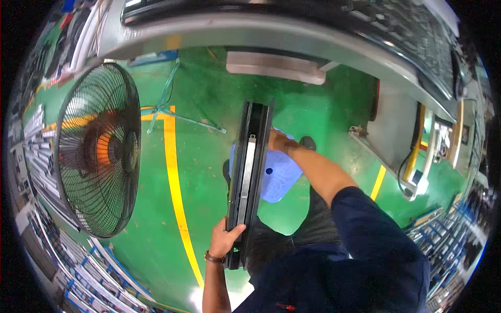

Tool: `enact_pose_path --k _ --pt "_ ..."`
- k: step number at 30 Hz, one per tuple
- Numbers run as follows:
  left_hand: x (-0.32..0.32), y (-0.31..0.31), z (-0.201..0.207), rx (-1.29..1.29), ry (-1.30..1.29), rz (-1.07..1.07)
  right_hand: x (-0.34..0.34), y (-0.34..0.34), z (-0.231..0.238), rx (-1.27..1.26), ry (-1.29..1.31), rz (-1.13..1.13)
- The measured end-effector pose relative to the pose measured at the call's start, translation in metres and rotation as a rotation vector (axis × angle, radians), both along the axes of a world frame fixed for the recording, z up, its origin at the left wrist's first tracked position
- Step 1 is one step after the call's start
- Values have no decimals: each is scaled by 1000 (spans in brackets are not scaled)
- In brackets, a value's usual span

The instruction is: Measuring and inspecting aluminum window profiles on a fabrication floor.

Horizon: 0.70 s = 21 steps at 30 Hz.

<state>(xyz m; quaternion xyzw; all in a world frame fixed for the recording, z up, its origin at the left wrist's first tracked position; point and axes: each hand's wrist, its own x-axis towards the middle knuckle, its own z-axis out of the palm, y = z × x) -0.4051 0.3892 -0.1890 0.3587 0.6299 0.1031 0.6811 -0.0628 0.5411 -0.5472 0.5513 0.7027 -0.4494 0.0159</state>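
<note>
Only the head view here, looking straight down. The person is carrying a long black frame (249,177), some kind of flat panel seen edge-on, with a pale metal strip running down its middle. It's held up off the green floor (209,104), running lengthwise away from the body.

The left hand (225,239) has the near end of it: thumb hooked over the top edge, fingers wrapped around the left side, so it's a proper clamp on the frame. There's a brown watch strap on that wrist.

The right hand (279,142) is further out, pressed against the right side of the frame near its far end. It looks closed around the edge, though the fingers themselves are hidden behind the frame, so I can only see the back of the hand. That arm has a dark blue sleeve pushed up above the elbow.

Just under the right hand, partly hidden by the frame, is a light blue plastic stool (276,180) with a small hole in its seat. A dark shoe pokes out right past the right hand.

Well off to the left of the left hand stands a big black fan (99,148) with an orange centre. A yellow line (175,193) on the floor runs between the fan and the frame.
</note>
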Motion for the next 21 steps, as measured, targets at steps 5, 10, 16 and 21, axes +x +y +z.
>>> enact_pose_path --k 5,10,16,21 --pt "-21 -24 25 -2 114 105 -80 -68 94 -360 -14 7" --pt "-10 -14 9 -72 23 17 -43 -174 120 -599 -163 -20" --pt "12 16 -5 -34 92 -294 0 -252 47 -584 -28 -24" --pt "24 -5 -47 -28 -1 -238 52 -187 43 -643 489 -691"
